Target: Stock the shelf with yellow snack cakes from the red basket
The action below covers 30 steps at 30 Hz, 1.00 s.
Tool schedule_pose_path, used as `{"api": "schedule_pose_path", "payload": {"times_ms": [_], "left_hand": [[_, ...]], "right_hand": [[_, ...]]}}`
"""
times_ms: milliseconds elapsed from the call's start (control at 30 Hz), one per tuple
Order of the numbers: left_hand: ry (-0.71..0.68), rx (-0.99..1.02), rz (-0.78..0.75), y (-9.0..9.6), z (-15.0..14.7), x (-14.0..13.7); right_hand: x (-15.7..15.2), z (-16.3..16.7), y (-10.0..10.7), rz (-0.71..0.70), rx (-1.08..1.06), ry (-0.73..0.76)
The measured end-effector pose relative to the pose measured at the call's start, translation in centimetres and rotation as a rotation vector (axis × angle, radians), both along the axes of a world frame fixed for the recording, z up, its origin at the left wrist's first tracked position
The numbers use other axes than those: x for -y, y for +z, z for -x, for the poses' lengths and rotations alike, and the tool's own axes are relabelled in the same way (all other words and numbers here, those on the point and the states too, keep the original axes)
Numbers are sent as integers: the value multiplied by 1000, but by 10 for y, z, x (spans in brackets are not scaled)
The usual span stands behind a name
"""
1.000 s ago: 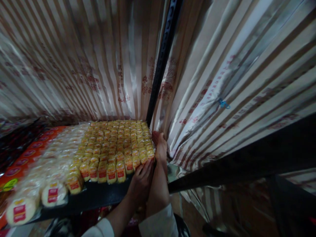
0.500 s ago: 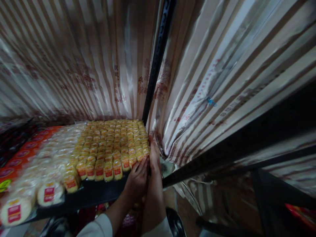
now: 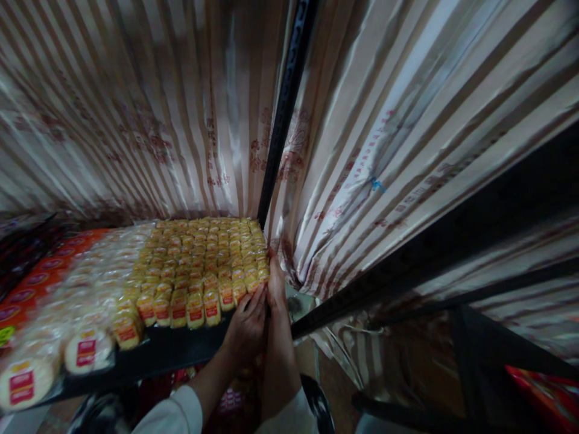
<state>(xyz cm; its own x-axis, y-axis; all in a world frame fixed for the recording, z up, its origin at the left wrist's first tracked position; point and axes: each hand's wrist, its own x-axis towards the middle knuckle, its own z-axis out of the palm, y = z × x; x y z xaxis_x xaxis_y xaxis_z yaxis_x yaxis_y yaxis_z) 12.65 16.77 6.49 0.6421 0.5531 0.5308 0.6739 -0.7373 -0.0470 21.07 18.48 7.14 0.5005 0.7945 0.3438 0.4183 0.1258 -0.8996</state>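
Note:
Rows of small yellow wrapped cakes (image 3: 194,256) with red-and-white labels stand packed on a dark shelf (image 3: 190,351). At the front right corner of these rows is my left hand (image 3: 246,319), its fingers stretched out against the front packs. My right hand (image 3: 276,284) reaches along the right side of the block, fingers extended and pressed to the outermost row. Its fingertips are partly hidden between the cakes and the curtain. The two hands touch or nearly touch at the corner.
Left of the yellow cakes are rows of round white wrapped cakes (image 3: 88,349), then orange packs (image 3: 47,274). A dark upright post (image 3: 283,114) rises at the back corner. Striped curtains (image 3: 181,120) hang behind and to the right. A dark rail (image 3: 384,259) slants across the right.
The whole view has shifted slightly, so the shelf and hands sit a little further left. The hands keep nearly the same place against the yellow cakes.

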Motion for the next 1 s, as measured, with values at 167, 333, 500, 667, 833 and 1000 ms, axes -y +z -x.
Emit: {"api": "schedule_pose_path", "payload": {"times_ms": [167, 333, 500, 667, 833, 1000], "left_hand": [[-1, 6, -18, -8, 0, -1], [-8, -15, -15, -10, 0, -2], [-12, -3, -4, -5, 0, -1], [1, -11, -28, -3, 0, -2], [13, -43, 1, -3, -1, -2], [24, -50, 10, -2, -1, -1]], "right_hand": [[-33, -11, 17, -38, -17, -55], [-43, -15, 23, -78, -27, -124], [-25, -13, 23, -110, 108, -239], [6, -1, 23, -100, 208, -206], [21, 2, 25, -92, 190, -186], [22, -2, 26, -77, 149, -101]]}}
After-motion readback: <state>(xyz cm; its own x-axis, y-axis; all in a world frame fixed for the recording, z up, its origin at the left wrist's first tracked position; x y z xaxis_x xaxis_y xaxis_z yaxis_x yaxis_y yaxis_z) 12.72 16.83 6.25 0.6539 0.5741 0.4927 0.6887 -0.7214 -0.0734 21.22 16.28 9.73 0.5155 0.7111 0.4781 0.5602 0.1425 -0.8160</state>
